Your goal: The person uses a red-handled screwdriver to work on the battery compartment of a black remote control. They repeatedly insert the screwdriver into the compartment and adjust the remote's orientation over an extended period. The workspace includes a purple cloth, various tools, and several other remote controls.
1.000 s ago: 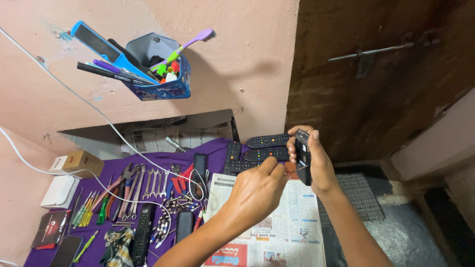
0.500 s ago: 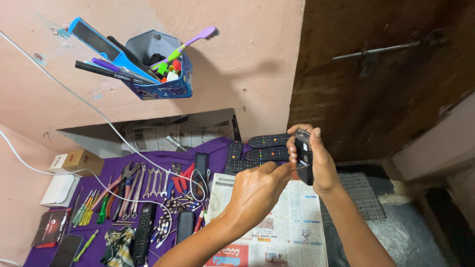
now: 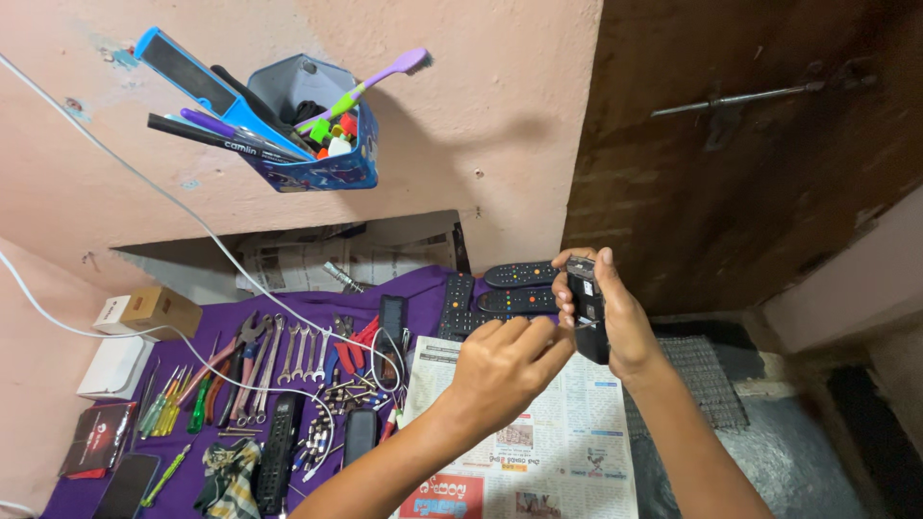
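- The right hand (image 3: 615, 322) grips a black remote control (image 3: 586, 308) upright, thumb on one long edge and fingers wrapped round the other, so that one face is turned toward the other hand and held steady above the work surface.
- The left hand (image 3: 505, 360) is closed into a pinch, its fingertips (image 3: 550, 332) meeting the lower left edge of the remote control; whether a small tool or part sits between them cannot be told.
- The remote control is held in the air, right of centre, above the far right corner of a spread newspaper (image 3: 538, 432), which probably serves to catch small parts.
- Two more dark remotes (image 3: 519, 288) lie side by side on the purple cloth (image 3: 404, 288) just behind the hands, within easy reach.
- To the left, a row of spanners (image 3: 293, 351), pliers with red handles (image 3: 351, 346) and screwdrivers (image 3: 178, 404) is laid out in order on the cloth, handles toward the near edge, so that each can be picked out at a glance.
- A loose white cable (image 3: 144, 183) crosses the wall and drops over the tools.
- A blue holder (image 3: 327, 168) fixed to the pink wall keeps brushes and pens off the surface; a purple toothbrush (image 3: 385, 77) sticks out of it.
- Small boxes (image 3: 144, 312) stand at the far left edge.
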